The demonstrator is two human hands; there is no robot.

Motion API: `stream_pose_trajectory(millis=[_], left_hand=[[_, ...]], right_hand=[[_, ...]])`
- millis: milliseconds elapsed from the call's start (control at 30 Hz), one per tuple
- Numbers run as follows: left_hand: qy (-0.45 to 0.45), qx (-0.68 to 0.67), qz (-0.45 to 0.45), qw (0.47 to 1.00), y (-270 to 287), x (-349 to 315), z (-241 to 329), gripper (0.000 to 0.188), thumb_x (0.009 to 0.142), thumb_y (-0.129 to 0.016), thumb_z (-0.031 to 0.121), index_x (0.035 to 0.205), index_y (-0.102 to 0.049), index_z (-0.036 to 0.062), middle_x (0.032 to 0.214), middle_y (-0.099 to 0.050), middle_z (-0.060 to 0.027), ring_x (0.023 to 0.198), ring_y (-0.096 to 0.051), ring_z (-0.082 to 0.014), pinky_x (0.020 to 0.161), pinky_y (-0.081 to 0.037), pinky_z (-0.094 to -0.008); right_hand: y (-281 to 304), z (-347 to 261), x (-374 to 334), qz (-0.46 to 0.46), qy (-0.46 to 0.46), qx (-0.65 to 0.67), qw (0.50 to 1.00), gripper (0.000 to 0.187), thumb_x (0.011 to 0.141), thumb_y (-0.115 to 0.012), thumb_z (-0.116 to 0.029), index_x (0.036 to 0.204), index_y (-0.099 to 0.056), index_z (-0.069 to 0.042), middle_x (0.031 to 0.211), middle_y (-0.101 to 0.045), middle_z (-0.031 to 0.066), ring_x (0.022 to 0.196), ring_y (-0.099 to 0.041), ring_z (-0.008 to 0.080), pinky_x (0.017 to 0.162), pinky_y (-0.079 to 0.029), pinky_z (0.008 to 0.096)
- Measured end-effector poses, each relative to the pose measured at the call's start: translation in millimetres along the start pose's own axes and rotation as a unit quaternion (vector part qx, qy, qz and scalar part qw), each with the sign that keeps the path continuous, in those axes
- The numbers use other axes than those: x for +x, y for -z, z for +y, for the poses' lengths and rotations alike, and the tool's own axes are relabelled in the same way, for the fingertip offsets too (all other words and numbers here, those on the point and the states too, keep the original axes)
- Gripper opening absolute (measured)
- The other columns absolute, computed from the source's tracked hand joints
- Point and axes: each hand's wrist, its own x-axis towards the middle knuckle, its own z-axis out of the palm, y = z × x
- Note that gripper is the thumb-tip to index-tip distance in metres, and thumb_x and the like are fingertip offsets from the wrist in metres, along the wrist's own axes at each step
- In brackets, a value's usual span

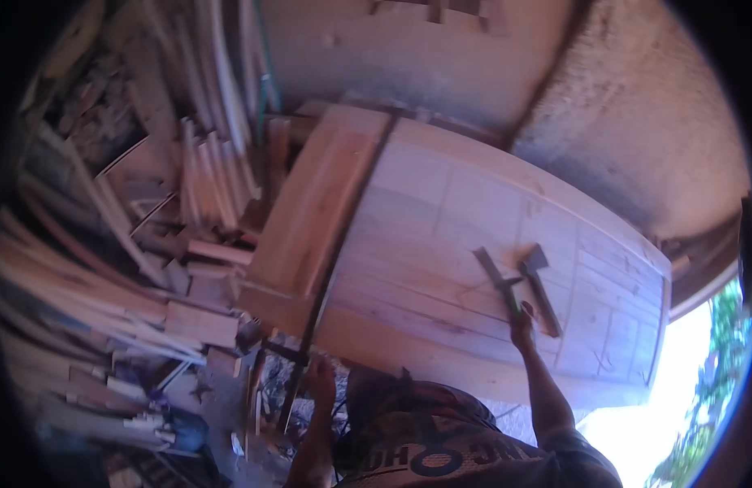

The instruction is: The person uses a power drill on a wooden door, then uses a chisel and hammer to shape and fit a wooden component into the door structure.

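Observation:
A wide wooden door panel [400,213] lies before me. A long dark bar clamp [341,244] crosses it near its left end and extends past the near edge. My left hand [321,381] is low beside the clamp's near end; its fingers are too blurred to tell if they touch it. Over the panel's right half, my right hand [521,323] is closed around the green handle of a tool with a long flat dark head [491,267], whose exact kind is unclear. Just right of it, a hatchet-like tool [544,297] with a broad head lies on the panel.
Timber offcuts [201,321] and long boards [75,281] crowd the left side. Upright planks [217,175] lean at the back left. A plastered wall [417,61] stands behind the panel, with a large pale sheet [636,106] at right. Bright daylight enters at lower right.

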Motion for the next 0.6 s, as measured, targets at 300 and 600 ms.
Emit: stream_pose_trajectory(millis=[300, 600], left_hand=[[0.108, -0.805, -0.007, 0.584, -39.1, 113.1, -27.6, 0.046, 0.1, -0.054, 0.038, 0.133, -0.053, 0.0053, 0.12, -0.064, -0.0147, 0.106, -0.065, -0.0315, 0.09, -0.057, -0.0443], [0.069, -0.686, 0.168, 0.704, -51.0, 151.1, -74.2, 0.047, 0.101, -0.051, 0.041, 0.13, -0.055, 0.0045, 0.122, -0.064, -0.0162, 0.107, -0.065, -0.0287, 0.089, -0.056, -0.0428]], right_hand=[[-9.5, 33.8, 6.0, -0.091, 0.019, 0.045, 0.995, 0.022, 0.089, -0.057, -0.012, 0.104, -0.062, 0.004, 0.088, -0.059, 0.0179, 0.083, -0.058, 0.032, 0.076, -0.048, 0.044], [20.8, -166.2, -3.5, -0.243, -0.236, 0.426, 0.839, 0.057, 0.088, -0.061, -0.002, 0.143, -0.046, -0.003, 0.077, -0.053, -0.0037, 0.055, -0.047, 0.0054, 0.048, -0.04, 0.0227]])
